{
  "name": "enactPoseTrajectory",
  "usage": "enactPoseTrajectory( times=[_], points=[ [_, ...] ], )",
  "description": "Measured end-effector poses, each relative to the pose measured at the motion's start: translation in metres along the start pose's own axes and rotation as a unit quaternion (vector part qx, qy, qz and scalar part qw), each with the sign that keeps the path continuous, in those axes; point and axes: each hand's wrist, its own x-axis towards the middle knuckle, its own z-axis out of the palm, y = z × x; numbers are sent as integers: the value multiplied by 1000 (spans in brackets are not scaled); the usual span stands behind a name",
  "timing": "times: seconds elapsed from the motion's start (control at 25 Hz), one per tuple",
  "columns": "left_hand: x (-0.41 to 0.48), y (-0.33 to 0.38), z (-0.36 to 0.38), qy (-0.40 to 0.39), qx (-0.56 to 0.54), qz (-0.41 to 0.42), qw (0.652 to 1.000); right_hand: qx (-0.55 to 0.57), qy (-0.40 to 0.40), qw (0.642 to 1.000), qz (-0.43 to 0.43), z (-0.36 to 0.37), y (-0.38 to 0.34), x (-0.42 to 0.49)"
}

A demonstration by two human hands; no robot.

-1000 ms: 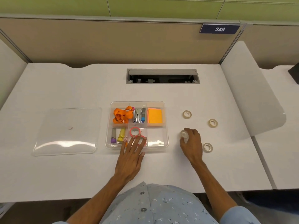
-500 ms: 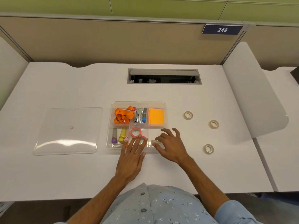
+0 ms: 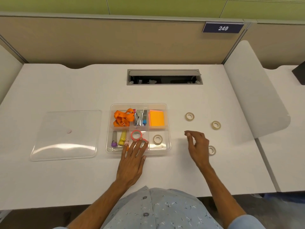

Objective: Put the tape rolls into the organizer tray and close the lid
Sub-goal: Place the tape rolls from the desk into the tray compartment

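Observation:
A clear organizer tray (image 3: 168,123) sits mid-desk. Its near right compartment holds one beige tape roll (image 3: 157,139). Two pink tape rolls lie in the near middle compartment, one in full view (image 3: 136,135) and the other (image 3: 145,141) partly under my fingers. My left hand (image 3: 133,160) rests flat on the tray's near edge, fingers spread, holding nothing. My right hand (image 3: 198,147) hovers right of the tray, fingers apart and empty. Three beige rolls lie on the desk: far (image 3: 189,116), right (image 3: 216,125), and one (image 3: 212,150) partly behind my right hand. The clear lid (image 3: 66,135) lies flat left of the tray.
The tray also holds an orange lanyard (image 3: 122,119), a stapler (image 3: 139,118), orange sticky notes (image 3: 156,119) and small glue tubes (image 3: 122,136). An open cable slot (image 3: 164,77) sits at the desk's back. A white divider panel (image 3: 257,90) stands at right.
My right hand carried a beige roll from the desk into the tray's near right compartment, let go, and pulled back to the right. My left hand stayed on the tray.

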Motion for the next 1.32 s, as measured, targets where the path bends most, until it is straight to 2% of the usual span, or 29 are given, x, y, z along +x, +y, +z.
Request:
enactPoseTrajectory(
  times=[0.16, 0.4, 0.68, 0.84, 1.0, 1.12, 1.24, 1.32],
  points=[
    [0, 0, 0, 0, 3, -1, 1000, -63, 22, 993, 99, -18, 32, -11],
    [0, 0, 0, 0, 6, -2, 1000, -131, -10, 970, 204, -27, 54, -27],
    [1, 1, 1, 7, 1, -2, 1000, -96, -3, 974, 203, -26, 53, -27],
    [0, 1, 1, 10, 3, -2, 1000, 19, -8, 990, 142, -18, 30, -18],
    [0, 1, 1, 10, 2, -3, 1000, 78, -60, 995, 15, -3, -8, -6],
    [0, 1, 1, 7, 3, -4, 1000, 26, -131, 987, -88, 12, -37, -1],
    [1, 1, 0, 1, 6, -6, 1000, -83, -207, 956, -192, 28, -52, -3],
    [1, 1, 0, -5, 6, -8, 1000, -142, -236, 935, -222, 33, -55, -6]
  ],
)
